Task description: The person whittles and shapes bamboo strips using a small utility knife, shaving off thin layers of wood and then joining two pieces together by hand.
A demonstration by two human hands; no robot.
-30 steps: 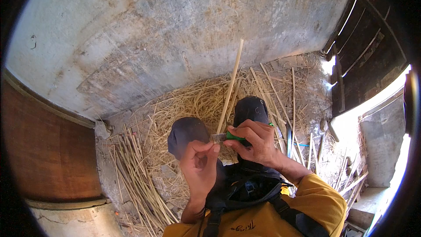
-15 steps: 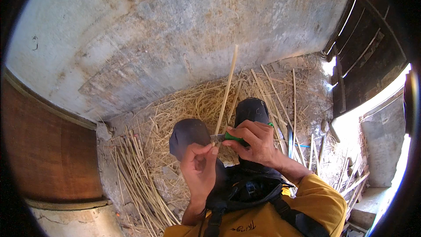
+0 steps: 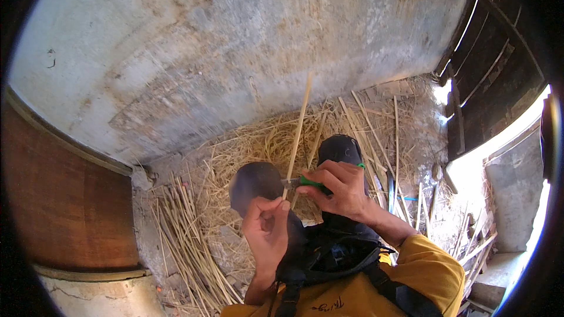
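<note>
A long, pale wooden strip (image 3: 298, 129), looking like split bamboo, slants up and away from me between my knees. My left hand (image 3: 265, 232) pinches its near end between thumb and fingertips. In my right hand (image 3: 341, 191) is a knife with a green handle (image 3: 313, 182), its fingers wrapped round the grip. The short blade points left and meets the strip just beyond my left fingertips. Part of the handle is hidden by my right fingers.
Curled shavings (image 3: 273, 141) cover the floor around my knees. A bundle of thin strips (image 3: 191, 246) lies at the left, and longer strips (image 3: 396, 141) lie at the right. A stained wall (image 3: 235, 41) stands ahead. A dark open bag (image 3: 335, 252) hangs at my waist.
The strip has shifted slightly toward me, its far tip lower and a little farther left. My hands keep nearly the same place, and the blade stays at the strip.
</note>
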